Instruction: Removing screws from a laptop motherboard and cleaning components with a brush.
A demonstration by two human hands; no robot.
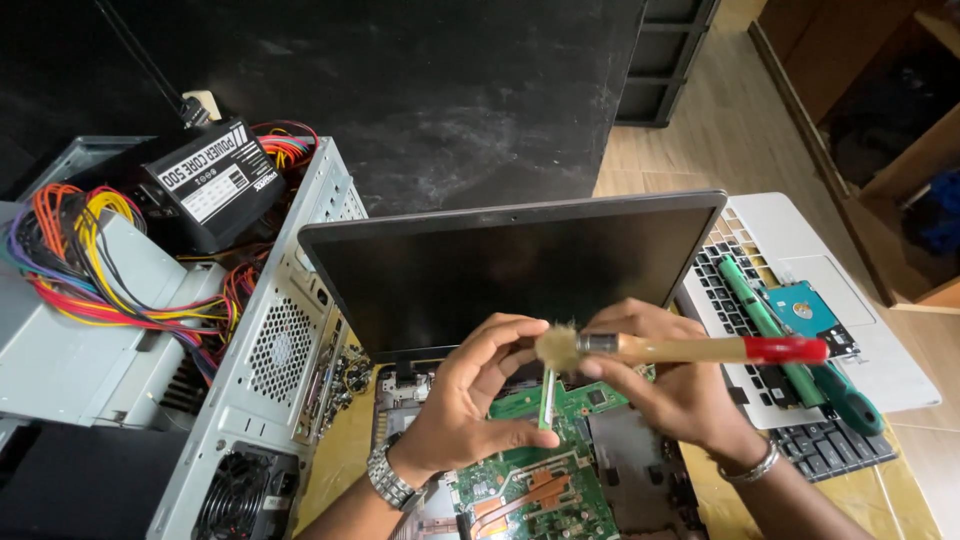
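Right now we hold a thin green memory module (547,398) upright in our left hand (470,400), pinched by its edges: the thumb presses its lower end, the fingertips curl over its upper end, so this hand is partly closed around it. Its long axis runs nearly vertical, edge-on to us, above the open laptop base (640,480) with its green circuit board (530,490).

Our right hand (680,385) is closed on a wooden brush (690,349) with a red handle end. The brush lies almost level, bristles (557,347) pointing left, handle reaching right. So the two axes cross: the bristles sit just at the module's top end, touching or very nearly so; we cannot tell which. The module lies directly left of the right hand, and below the bristle tip.

Behind stands the laptop's dark screen (500,270). Toward the desk's left edge is an open computer case (270,360) with coloured cables (90,260) and a black power supply (215,180). Toward the right edge lies a silver laptop (860,310) carrying a hard drive (803,308) and green screwdrivers (790,350).
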